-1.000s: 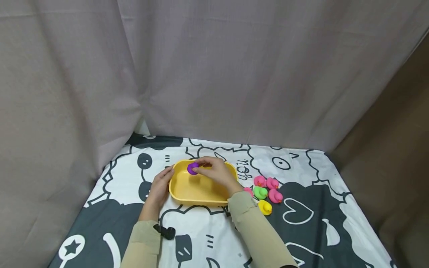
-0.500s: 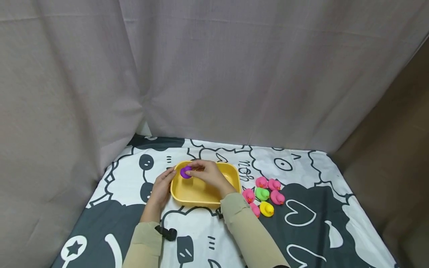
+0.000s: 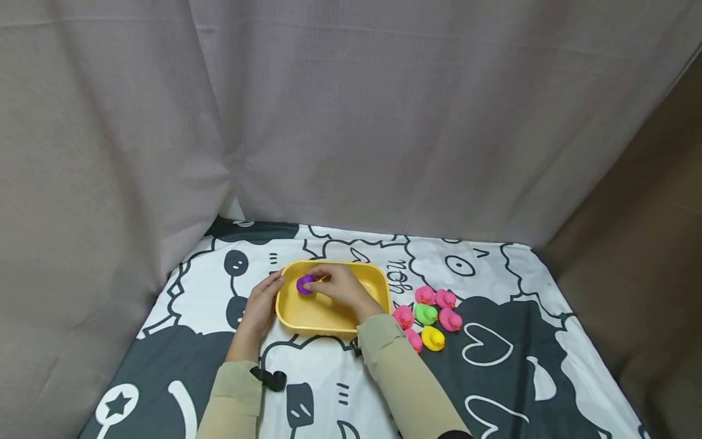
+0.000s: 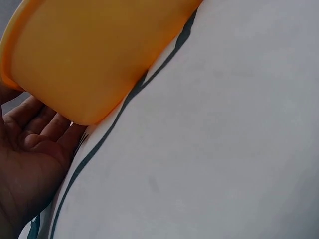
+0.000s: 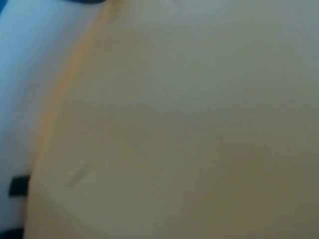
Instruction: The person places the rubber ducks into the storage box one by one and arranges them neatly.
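Observation:
Inside the yellow tray (image 3: 329, 314), near its left end, my right hand (image 3: 341, 286) pinches a small purple rubber duck (image 3: 304, 285) between thumb and fingertips. Its lower side is hidden, so I cannot tell whether it touches the tray floor. My left hand (image 3: 261, 309) rests against the outside of the tray's left end, fingertips at the rim. From the left wrist, the left hand's palm (image 4: 30, 174) faces up beside the tray corner (image 4: 84, 94), its fingers loosely bent against the wall. Blurred beige, likely the sleeve (image 5: 174, 139), fills the right wrist view.
Right of the tray lie several pink rubber ducks (image 3: 451, 320), one green duck (image 3: 426, 314) and one yellow duck (image 3: 433, 338), close together. A black-and-white printed cloth (image 3: 493, 390) covers the table. Grey curtains (image 3: 384, 122) stand behind and at the sides.
My right hand has moved left and slightly down inside the tray with the purple duck. The right forearm's shift uncovers more pink ducks. My left hand stays at the tray's left end.

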Motion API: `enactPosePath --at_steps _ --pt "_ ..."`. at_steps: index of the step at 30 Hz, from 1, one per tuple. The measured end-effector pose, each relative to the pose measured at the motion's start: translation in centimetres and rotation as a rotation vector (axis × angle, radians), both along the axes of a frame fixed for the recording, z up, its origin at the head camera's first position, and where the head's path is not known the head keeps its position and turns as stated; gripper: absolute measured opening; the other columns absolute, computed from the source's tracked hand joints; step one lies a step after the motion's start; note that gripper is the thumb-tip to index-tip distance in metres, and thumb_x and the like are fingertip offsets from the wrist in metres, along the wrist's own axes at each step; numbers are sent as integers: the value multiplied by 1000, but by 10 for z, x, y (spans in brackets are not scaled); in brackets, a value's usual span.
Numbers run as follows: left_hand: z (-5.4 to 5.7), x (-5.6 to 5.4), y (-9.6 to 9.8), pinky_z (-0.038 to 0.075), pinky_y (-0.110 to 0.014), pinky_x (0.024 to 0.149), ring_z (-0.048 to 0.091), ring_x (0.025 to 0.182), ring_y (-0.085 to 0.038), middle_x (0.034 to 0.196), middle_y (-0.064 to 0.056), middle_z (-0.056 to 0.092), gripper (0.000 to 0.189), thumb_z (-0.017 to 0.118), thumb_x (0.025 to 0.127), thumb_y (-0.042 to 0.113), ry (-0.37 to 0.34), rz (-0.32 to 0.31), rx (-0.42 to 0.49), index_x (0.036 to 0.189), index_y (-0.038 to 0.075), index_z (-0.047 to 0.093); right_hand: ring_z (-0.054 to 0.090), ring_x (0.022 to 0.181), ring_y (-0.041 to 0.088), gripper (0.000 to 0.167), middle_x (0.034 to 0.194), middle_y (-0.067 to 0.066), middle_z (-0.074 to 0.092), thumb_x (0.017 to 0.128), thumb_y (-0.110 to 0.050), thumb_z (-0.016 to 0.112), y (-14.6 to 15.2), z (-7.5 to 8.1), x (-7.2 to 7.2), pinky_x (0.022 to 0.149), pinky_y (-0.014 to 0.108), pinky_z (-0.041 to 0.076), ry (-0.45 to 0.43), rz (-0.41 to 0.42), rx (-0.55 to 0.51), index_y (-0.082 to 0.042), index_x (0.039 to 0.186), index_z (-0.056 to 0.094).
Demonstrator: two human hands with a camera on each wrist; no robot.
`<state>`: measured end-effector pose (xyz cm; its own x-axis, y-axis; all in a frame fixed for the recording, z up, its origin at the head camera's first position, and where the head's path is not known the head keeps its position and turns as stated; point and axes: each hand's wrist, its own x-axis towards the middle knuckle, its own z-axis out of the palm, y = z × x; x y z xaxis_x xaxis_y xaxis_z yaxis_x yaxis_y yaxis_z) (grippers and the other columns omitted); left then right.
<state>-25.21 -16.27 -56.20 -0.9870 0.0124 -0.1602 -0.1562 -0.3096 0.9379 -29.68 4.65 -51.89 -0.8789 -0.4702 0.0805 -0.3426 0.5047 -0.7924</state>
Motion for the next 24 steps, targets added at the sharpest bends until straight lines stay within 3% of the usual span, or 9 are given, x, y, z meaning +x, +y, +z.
enactPosePath --at_steps 24 --pt "3 0 1 41 -30 113 46 137 -17 151 -2 48 44 56 103 27 -30 6 -11 144 11 54 63 93 9 27 102 -13 71 88 -35 80 1 0 -3 86 28 54 -34 -3 37 -21 111 76"
